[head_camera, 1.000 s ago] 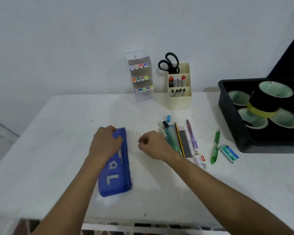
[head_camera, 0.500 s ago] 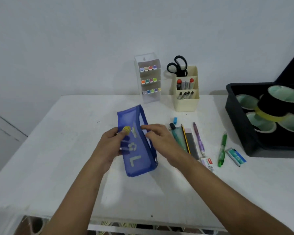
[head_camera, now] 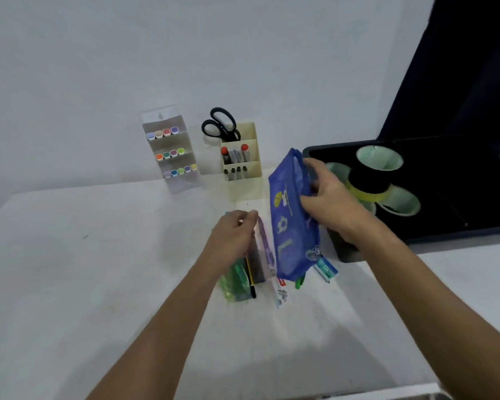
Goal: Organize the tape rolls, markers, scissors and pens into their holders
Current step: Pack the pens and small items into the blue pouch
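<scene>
Head view. Right hand (head_camera: 326, 203): fingers curled round the upper edge of a blue mesh pouch (head_camera: 293, 223), held lifted and tilted above the white desk (head_camera: 98, 284). Left hand (head_camera: 234, 235): fingers bent over loose stationery; whether it pinches any item cannot be told. Beneath it: purple pen (head_camera: 264, 249), green case (head_camera: 234, 281), pencil (head_camera: 250, 280). At 12 o'clock: cream holder (head_camera: 243, 168) with black scissors (head_camera: 220, 125) upright; clear marker rack (head_camera: 171, 151) beside it. At 2 o'clock: black bin (head_camera: 445, 197) containing tape rolls (head_camera: 378, 171).
</scene>
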